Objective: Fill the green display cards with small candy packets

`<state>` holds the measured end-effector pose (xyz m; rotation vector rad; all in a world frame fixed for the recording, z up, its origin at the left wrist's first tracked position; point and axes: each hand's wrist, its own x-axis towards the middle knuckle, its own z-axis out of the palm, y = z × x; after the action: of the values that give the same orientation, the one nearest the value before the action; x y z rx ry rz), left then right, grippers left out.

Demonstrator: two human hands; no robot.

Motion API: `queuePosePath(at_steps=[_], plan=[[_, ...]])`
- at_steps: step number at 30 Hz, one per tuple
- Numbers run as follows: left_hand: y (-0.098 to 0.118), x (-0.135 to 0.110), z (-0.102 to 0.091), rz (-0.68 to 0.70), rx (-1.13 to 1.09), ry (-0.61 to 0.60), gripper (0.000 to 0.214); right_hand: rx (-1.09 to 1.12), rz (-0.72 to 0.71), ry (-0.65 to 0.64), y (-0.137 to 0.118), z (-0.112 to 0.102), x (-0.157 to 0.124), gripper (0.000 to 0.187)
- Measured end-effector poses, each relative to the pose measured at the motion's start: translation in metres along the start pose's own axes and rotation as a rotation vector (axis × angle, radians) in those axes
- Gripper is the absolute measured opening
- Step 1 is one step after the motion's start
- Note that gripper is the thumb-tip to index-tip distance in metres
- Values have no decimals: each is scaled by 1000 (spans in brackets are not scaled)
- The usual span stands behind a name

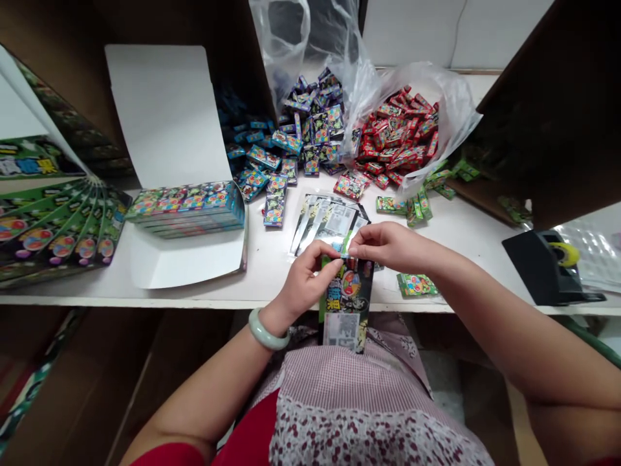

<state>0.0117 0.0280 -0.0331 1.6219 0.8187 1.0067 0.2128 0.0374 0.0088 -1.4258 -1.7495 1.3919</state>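
A flat black-and-green printed packet (349, 294) hangs upright at the table's front edge, with coloured candy pictures on it. My left hand (315, 275) is closed on its upper left edge, thumb across the front. At the top edge, the fingertips of my right hand (383, 247) are pinched together, close to my left fingers. Whether a smaller piece is between those fingertips is hidden. Just behind my hands lies a fanned stack of similar flat packets (334, 217) in clear plastic. A small green box (416, 285) lies to the right of my right hand.
Blue boxes (262, 158), purple boxes (320, 123) and red boxes (400, 133) lie in heaps at the back, partly in clear plastic bags. An open white carton (189, 262) holds stacked boxes at left, beside fanned printed cartons (63, 226). A tape dispenser (548, 268) stands at right.
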Motion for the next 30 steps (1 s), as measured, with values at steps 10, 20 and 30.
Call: queuePosePath(at_steps=[10, 20, 30], plan=[[-5, 6, 8, -9, 33, 86, 15, -18, 116, 70, 2, 8, 6, 20], [-6, -41, -9, -320, -410, -206, 46, 547, 420, -198, 5, 11, -2, 21], [65, -1, -200, 394, 880, 446, 35, 166, 87, 173, 17, 13, 13, 39]])
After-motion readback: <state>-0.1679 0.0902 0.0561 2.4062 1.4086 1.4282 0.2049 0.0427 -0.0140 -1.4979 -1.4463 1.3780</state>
